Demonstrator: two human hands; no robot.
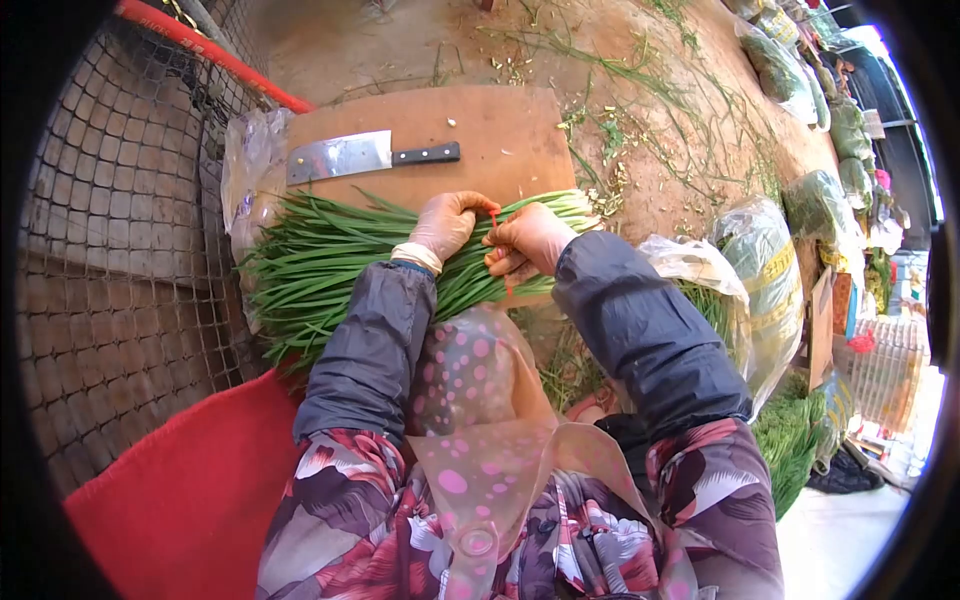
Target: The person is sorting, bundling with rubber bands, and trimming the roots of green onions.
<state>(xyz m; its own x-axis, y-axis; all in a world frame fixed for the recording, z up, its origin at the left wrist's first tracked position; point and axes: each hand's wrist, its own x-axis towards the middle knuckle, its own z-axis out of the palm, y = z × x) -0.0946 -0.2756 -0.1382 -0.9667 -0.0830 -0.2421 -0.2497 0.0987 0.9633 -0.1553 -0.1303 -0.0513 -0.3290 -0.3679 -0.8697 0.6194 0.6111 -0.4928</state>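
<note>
A thick bunch of green chives (320,245) lies across the near part of a brown cutting board (510,125), its pale cut ends pointing right. A thin red tie (494,217) passes around the bunch near those ends. My left hand (446,228), in a thin glove, pinches the tie on top of the stalks. Close beside it, my gloved right hand (537,238) has its fingers closed at the tie too. A cleaver (350,156) with a black handle lies flat on the board beyond both hands.
Black netting (110,190) and a red pole (215,50) border the left side. Red cloth (190,490) hangs at lower left. Scraps of chives (640,80) litter the floor. Bagged greens (765,260) stand at right, near loose greens (790,440).
</note>
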